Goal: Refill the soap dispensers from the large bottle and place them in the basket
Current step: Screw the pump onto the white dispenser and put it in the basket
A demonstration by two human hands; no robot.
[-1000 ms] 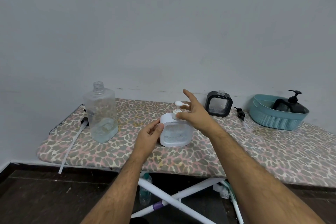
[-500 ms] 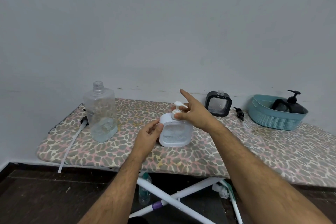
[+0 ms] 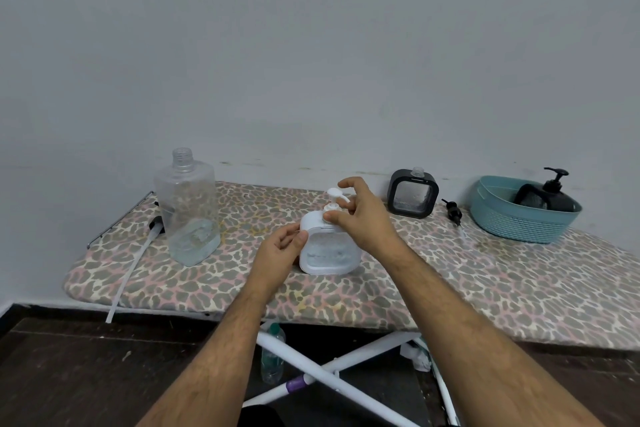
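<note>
The left hand grips the white dispenser; the right hand pinches its pump collar. Cross-threading could leak soap.

Ironing board stands against wall. Large bottle upright on board's left part; long pump tube lies left of it, overhanging front edge. Dispenser with pump stands mid-board, left hand at its left side, right hand at its pump collar. Capless dispenser behind and right, near wall. Loose pump lies between it and basket. Basket at far right holds another dispenser. Small bottle on floor under board.
</note>
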